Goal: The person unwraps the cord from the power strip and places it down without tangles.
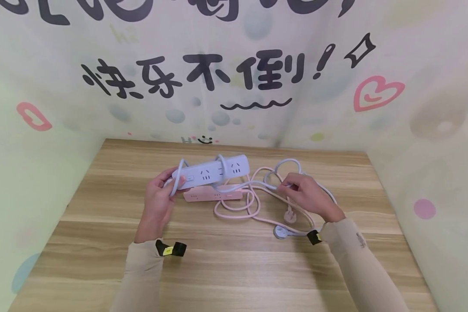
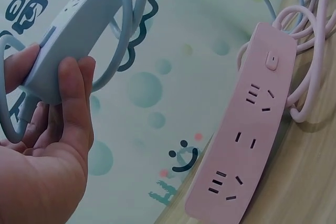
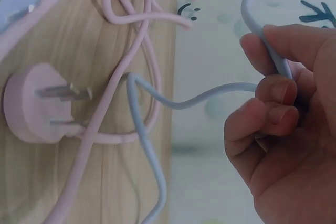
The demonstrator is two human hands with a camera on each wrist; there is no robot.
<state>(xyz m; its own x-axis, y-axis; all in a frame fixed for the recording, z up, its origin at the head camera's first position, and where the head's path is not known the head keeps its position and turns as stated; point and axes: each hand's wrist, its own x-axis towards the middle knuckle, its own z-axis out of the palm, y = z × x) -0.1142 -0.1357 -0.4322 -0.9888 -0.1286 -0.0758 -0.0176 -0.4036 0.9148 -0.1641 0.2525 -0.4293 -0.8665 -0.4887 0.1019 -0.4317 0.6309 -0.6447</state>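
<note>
My left hand [image 1: 158, 190] grips one end of a blue power strip [image 1: 206, 173], held up over the table with its sockets facing me. Blue cord loops around the strip's gripped end and across its middle. In the left wrist view, the thumb lies on top of the blue strip [image 2: 79, 40] and the fingers support it below. My right hand [image 1: 306, 193] pinches the blue cord [image 3: 275, 59] between thumb and curled fingers. A pink power strip [image 1: 214, 193] lies just below the blue one in the head view, its pink cord [image 1: 238, 216] tangled beside it.
A pink plug [image 1: 290, 216] lies below my right hand, prongs showing in the right wrist view. Closer to me is the blue plug [image 1: 281, 232]. Pink and blue cords cross on the wooden table [image 1: 234, 268]. A printed cloth wall [image 1: 234, 121] stands behind.
</note>
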